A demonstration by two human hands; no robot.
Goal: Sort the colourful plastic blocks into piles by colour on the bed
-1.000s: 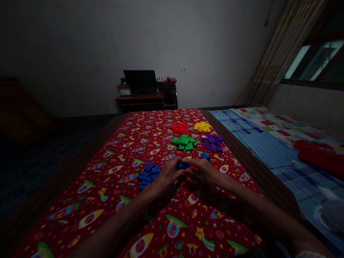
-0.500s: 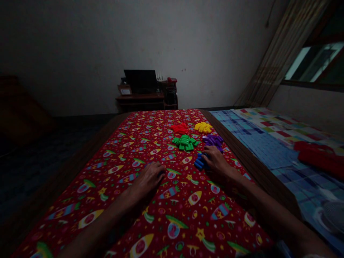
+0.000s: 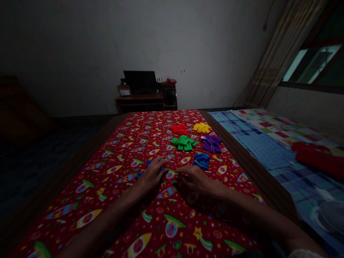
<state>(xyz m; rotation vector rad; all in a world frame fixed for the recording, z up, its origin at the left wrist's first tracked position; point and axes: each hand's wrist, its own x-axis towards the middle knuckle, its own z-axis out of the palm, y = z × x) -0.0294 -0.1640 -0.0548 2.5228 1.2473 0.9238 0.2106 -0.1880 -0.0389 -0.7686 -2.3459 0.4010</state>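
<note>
My left hand (image 3: 153, 172) is over a few small blue plastic pieces (image 3: 139, 175) on the red patterned cloth (image 3: 118, 186). Its fingers are spread and stretched forward, and they partly cover those pieces. To the right, my right hand (image 3: 195, 176) hovers low over the cloth with fingers reaching left and apart, and no piece shows in it. Just beyond it lies a small pile of blue pieces (image 3: 201, 161). Farther off are piles of green pieces (image 3: 184, 142), purple pieces (image 3: 211, 144), red pieces (image 3: 178, 128) and yellow pieces (image 3: 201, 128).
The cloth covers a long table with brown edges (image 3: 231, 150). On the right, a bed with a blue checked sheet (image 3: 255, 143) carries a red cloth item (image 3: 317, 157) and a white fan (image 3: 330, 215). A desk (image 3: 139, 98) with a dark monitor (image 3: 140, 81) stands by the wall.
My right hand has left the right blue pile and moved left, near my left hand. My left hand has shifted slightly and its fingers have spread, showing blue pieces around it.
</note>
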